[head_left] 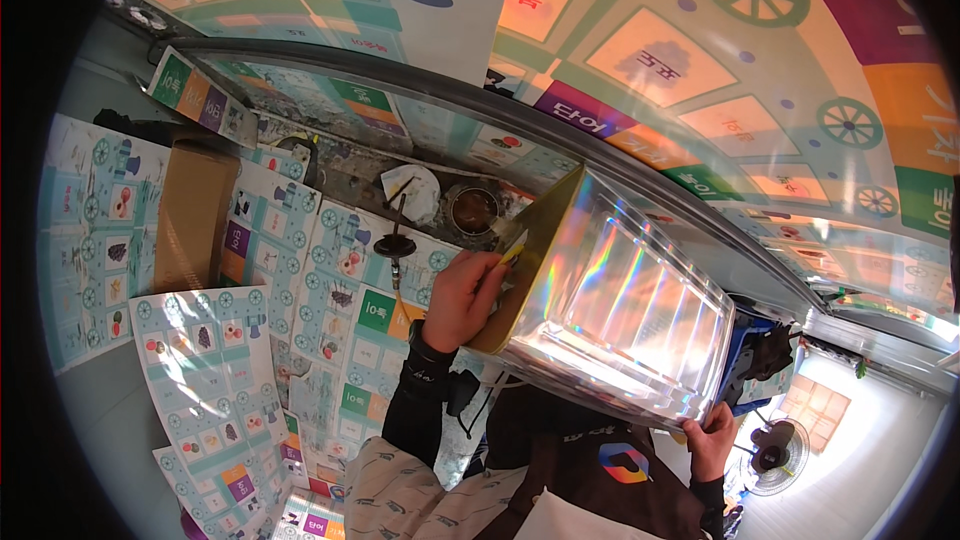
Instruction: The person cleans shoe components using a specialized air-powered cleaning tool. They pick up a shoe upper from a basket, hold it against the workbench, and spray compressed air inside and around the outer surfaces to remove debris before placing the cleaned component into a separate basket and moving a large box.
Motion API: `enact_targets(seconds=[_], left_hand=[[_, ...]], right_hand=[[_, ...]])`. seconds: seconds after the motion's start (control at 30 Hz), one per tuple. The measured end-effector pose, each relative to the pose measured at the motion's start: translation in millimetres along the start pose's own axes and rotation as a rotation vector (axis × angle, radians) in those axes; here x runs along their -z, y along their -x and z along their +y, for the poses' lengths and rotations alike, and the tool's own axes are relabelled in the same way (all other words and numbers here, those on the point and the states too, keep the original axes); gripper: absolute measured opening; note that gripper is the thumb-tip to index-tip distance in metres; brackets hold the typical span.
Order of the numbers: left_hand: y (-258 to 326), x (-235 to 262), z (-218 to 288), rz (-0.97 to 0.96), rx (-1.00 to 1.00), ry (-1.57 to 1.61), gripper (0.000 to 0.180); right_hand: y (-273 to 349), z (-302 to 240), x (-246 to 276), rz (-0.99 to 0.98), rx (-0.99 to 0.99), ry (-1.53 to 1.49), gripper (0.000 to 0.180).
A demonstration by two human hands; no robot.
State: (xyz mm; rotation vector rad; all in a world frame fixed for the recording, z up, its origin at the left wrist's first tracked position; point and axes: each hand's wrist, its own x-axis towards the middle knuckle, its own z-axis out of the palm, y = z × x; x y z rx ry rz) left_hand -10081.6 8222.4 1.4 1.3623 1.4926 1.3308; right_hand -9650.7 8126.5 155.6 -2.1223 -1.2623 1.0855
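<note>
We steady the iridescent sheet (640,310) in our right hand (712,437) while our left hand (462,298), gripping a yellow knife (512,251), works its edge.

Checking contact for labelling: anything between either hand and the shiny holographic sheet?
Nothing visible. The left hand grips the holographic sheet at its brown-backed left edge, with a small yellow tool at the fingers. The right hand holds the lower right corner directly.
</note>
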Motion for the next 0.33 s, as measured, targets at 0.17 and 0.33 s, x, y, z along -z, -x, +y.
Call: enact_targets(seconds=[0.17,0.33], left_hand=[[1.3,-0.8,-1.8,0.005,0.019,0.011,0.012],[1.2,1.4,-2.2,0.000,0.029,0.014,0.013]], right_hand=[[-1.4,1.1,1.1,0.006,0.024,0.029,0.063],[-2.3,-2.5,-0.3,-0.002,0.027,0.010,0.063]])
